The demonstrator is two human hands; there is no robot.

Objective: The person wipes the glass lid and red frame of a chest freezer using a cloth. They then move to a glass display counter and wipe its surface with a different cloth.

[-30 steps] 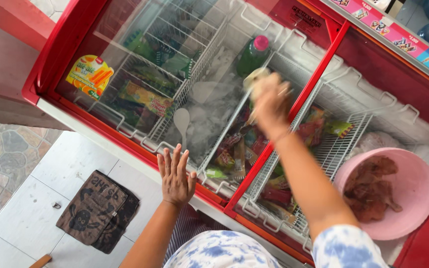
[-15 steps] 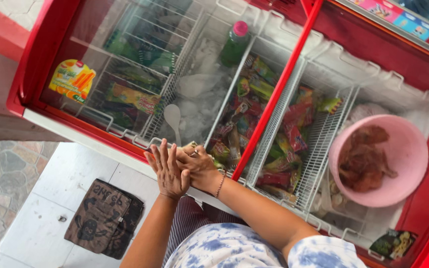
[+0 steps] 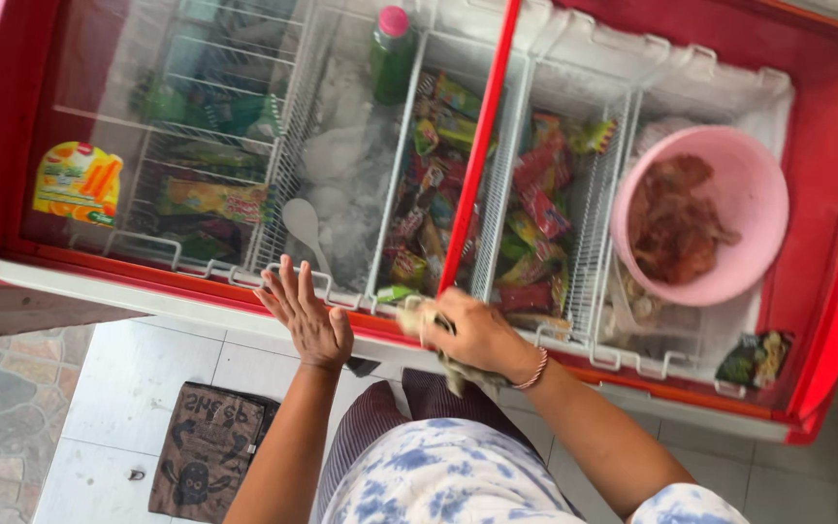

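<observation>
Two hands at freezer (image 3: 12, 262) front rim. Left hand (image 3: 307, 315) flat on glass lid (image 3: 196, 146), fingers spread wide, pointing to 12 o'clock, holding nothing. Right hand (image 3: 477, 335) closed around crumpled cloth (image 3: 417, 318), pressed on rim at 3 o'clock of left hand. Cloth judged light, soft, limp, possibly damp; best bunched in palm. Pink bowl (image 3: 758, 204) at 2 o'clock, inside.

I see a red freezer (image 3: 831, 320) with wire baskets (image 3: 574, 194) inside, holding wrapped ices (image 3: 438, 184), a green bottle (image 3: 392, 53), a white scoop (image 3: 303, 225) on ice, and a pink bowl (image 3: 763, 194). Below it, a brown mat (image 3: 208, 448) lies flat on the tiled floor (image 3: 138, 364).
</observation>
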